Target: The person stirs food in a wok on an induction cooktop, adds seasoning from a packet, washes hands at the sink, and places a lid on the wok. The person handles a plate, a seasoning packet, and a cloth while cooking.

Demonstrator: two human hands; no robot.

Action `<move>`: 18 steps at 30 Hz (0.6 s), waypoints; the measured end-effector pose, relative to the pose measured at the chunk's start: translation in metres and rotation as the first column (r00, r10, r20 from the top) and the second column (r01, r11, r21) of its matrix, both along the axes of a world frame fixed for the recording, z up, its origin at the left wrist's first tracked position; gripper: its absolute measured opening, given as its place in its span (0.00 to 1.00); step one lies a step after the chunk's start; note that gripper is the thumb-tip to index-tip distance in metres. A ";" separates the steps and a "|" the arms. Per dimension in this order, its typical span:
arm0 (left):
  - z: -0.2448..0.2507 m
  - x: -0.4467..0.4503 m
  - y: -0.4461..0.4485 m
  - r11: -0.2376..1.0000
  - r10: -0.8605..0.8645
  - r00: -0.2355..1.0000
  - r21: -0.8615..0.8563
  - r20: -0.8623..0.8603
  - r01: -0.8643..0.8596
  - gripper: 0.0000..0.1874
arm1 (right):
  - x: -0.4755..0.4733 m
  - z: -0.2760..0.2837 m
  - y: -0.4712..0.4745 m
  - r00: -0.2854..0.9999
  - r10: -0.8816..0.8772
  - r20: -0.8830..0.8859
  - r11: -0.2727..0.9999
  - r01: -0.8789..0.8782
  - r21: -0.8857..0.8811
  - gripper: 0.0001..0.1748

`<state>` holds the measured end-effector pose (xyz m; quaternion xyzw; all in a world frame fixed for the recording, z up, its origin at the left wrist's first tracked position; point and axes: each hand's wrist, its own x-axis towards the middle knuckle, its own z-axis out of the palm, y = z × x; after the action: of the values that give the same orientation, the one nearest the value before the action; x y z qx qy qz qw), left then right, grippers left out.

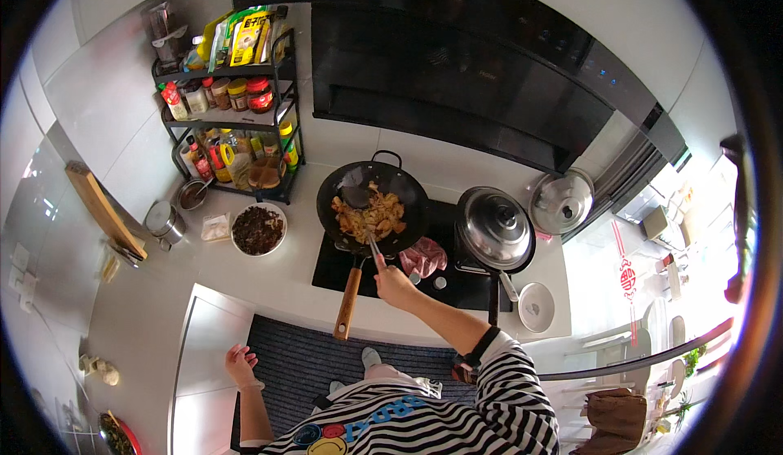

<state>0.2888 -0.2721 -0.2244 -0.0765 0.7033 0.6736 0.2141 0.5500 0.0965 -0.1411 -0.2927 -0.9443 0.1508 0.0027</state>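
Observation:
My right hand (391, 283) grips the handle of a metal spatula (372, 242), which reaches into a black wok (416, 193) on the stove's left side. Browned pieces of food (380, 213) lie in the wok, with the dark spatula head among them. The wok's wooden handle (348, 302) points towards me, left of my right hand. My left hand (241, 363) hangs at lower left beside the counter, empty, its fingers apart and partly curled. A crumpled reddish cloth (423, 258) lies on the black cooktop (449, 228), right of the wok.
A bowl of dark food (259, 230), a small sauce bowl (194, 195) and a metal canister (165, 222) stand left, below a spice rack (220, 119). On the right are a lidded pan (495, 228), another lid (561, 202) and a white bowl (536, 307). A range hood (452, 69) overhangs the wall side.

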 end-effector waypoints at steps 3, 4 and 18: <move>-0.004 -0.001 -0.002 1.000 0.016 1.000 0.011 0.024 -0.016 0.10 | -0.011 0.024 -0.019 0.997 -0.002 0.075 0.991 0.012 -0.132 0.37; -0.004 -0.002 -0.002 0.999 0.011 1.000 0.044 0.023 -0.012 0.10 | -0.013 0.035 -0.024 0.996 -0.007 0.086 0.986 0.021 -0.165 0.37; -0.004 -0.003 -0.004 0.998 -0.058 0.998 0.039 -0.022 0.058 0.13 | 0.080 0.093 -0.048 0.454 -0.858 -0.239 -0.134 -0.649 -0.749 0.23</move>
<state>0.2860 -0.2762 -0.2282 -0.0449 0.6940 0.6815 0.2278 0.6303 0.0483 -0.0486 -0.1661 -0.2455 0.9125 0.2819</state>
